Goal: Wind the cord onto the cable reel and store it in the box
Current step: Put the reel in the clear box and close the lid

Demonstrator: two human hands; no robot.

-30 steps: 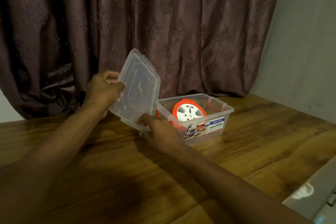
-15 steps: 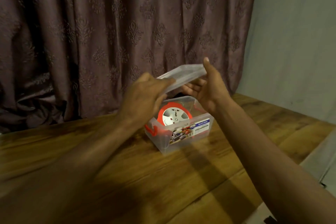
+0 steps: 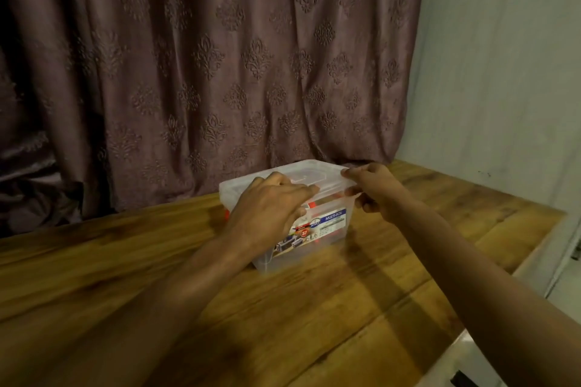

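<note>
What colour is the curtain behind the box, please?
Dull mauve-brown curtain with an embossed damask motif, seen in the head view.

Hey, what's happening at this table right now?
A person is closing a clear plastic box on a wooden table. The lid lies flat on top of the box. The left hand rests on the lid's near edge, and the right hand pinches the lid's right corner. Bits of the orange cable reel show through the box wall, so it is already stored inside. Whether the lid is fully snapped shut cannot be told.
</note>
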